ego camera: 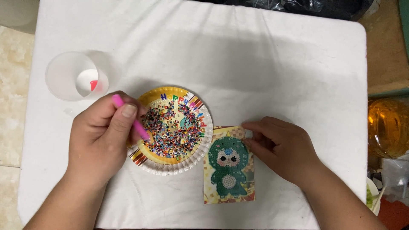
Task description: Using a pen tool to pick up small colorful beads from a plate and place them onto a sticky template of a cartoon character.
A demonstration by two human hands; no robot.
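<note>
My left hand point(100, 138) grips a pink pen-like stylus point(137, 125), its tip down among the many small coloured beads point(174, 130) piled on a paper plate point(170, 167) with a yellow printed rim. My right hand point(283, 147) rests on the upper right edge of a small card point(229, 170) showing a green dinosaur figure made of beads, and pins it to the cloth. The card lies just right of the plate, touching its rim.
A clear plastic cup point(72, 76) with a small red piece inside stands at the upper left. A white cloth point(255, 64) covers the table. An amber glass-like object point(390, 127) sits off the right edge; tiled floor shows at left.
</note>
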